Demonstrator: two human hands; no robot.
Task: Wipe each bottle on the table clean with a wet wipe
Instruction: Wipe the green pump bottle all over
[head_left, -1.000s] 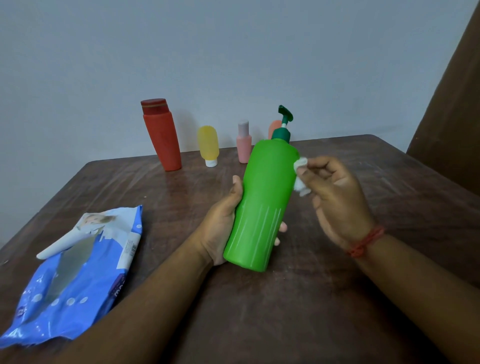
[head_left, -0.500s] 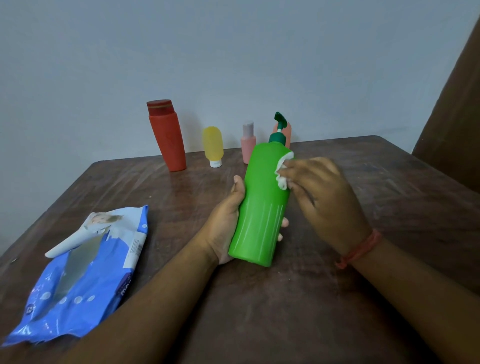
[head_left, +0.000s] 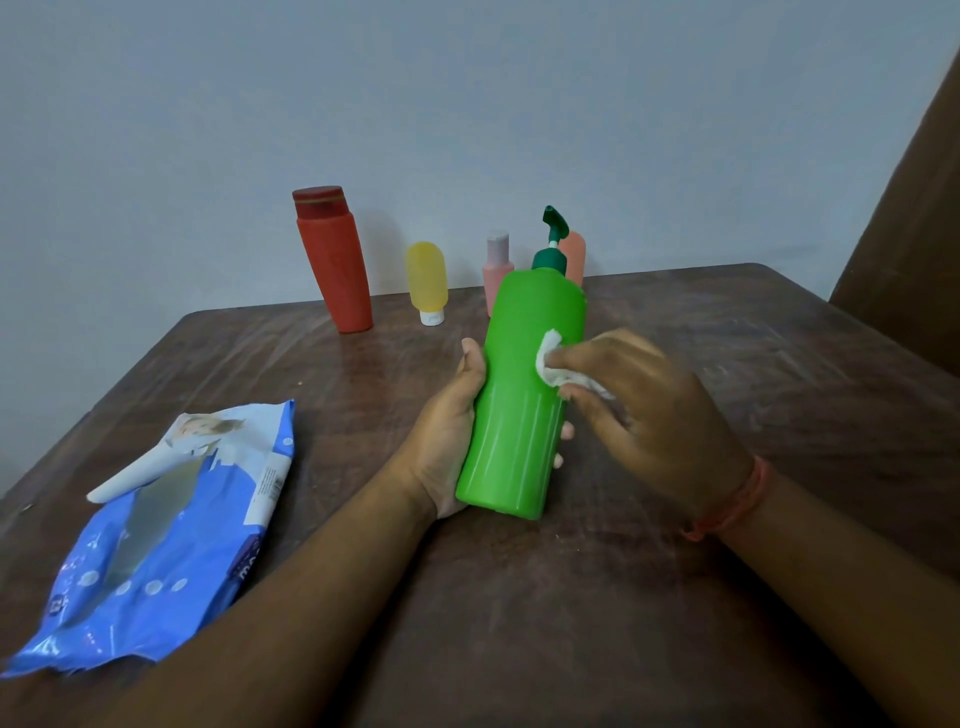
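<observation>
- The blue wet-wipe pack (head_left: 150, 540) lies flat on the brown wooden desk (head_left: 519, 597), well to the left of the green pump bottle (head_left: 524, 400) and nearer the camera; its white flap is peeled up, but what is inside cannot be made out.
- The left hand (head_left: 449, 431) wraps the green pump bottle from behind its lower half, thumb up the left side and fingertips showing past the right edge.
- The bottle is opaque, so its contents cannot be told. Its long axis runs nearly upright, tilted slightly with the top leaning away and to the right; the flat base points down toward the camera just over the desk, and the dark green pump head (head_left: 551, 239) points up and left.
- The right hand (head_left: 649, 415), a red thread at its wrist, pinches a small crumpled white wet wipe (head_left: 558, 364) and presses it against the bottle's right front, about mid-height.
- Beyond the green bottle, along the desk's far edge by the wall, stand a tall red bottle (head_left: 335, 265) at far left, a yellow tube (head_left: 427, 280) standing on its white cap, a small pink bottle (head_left: 496, 270) and, partly hidden behind the pump, an orange bottle (head_left: 575, 257).
</observation>
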